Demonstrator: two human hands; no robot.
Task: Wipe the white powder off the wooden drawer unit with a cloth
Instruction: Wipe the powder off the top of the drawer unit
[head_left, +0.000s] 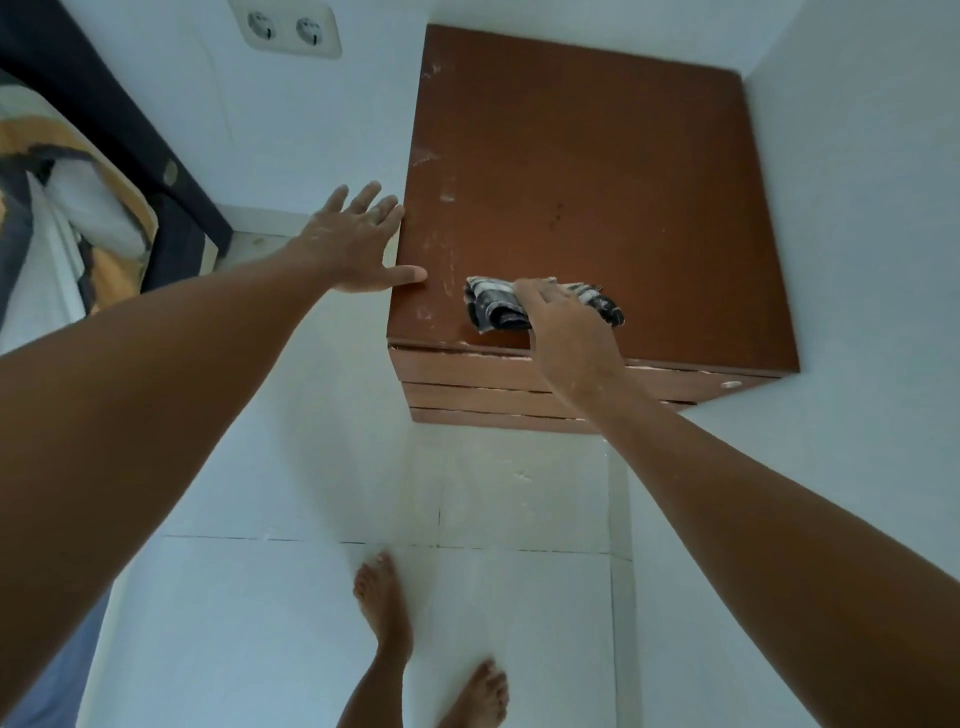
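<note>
A brown wooden drawer unit (597, 182) stands in a white corner, seen from above. Faint streaks of white powder (441, 208) run along the left part of its top, and more powder lines the seam above the top drawer front. A black-and-white cloth (493, 309), folded and dusted with powder, lies near the front edge of the top. My right hand (566, 332) grips the cloth from above. My left hand (358, 239) is spread flat with straight fingers, its thumb resting on the unit's left edge.
White walls close in behind and right of the unit. A double wall socket (284, 28) sits at the upper left. A bed with a dark frame (171, 176) and patterned bedding is at the left. My bare feet (384, 608) stand on white floor tiles.
</note>
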